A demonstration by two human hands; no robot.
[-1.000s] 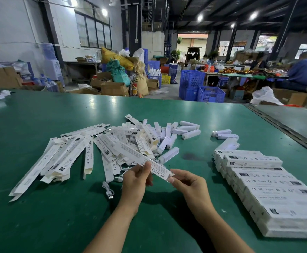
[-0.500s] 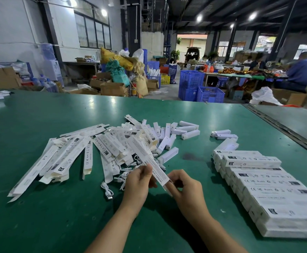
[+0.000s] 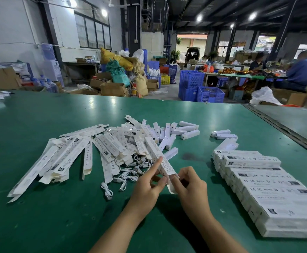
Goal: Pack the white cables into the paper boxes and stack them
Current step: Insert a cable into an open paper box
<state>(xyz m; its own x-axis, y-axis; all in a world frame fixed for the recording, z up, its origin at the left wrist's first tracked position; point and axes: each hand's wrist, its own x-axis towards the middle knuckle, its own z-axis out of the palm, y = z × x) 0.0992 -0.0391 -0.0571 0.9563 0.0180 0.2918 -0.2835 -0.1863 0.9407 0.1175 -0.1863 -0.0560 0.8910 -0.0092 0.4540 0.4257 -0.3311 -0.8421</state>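
1. Both hands share one grip on a paper box. The left hand pinches its side with the index finger laid straight along it, and the right hand pinches the near end flap.
2. The box is held tilted above the bench, its far end over the pile.
3. Step in hand, as I judge it: opening the near end to take a cable.
4. The next move calls for a white cable from the loose tangle just left of the hands.
5. Flat boxes lie to the left. The packed stack sits to the right, near the bench seam.
6. Bare bench near the body leaves room to move.
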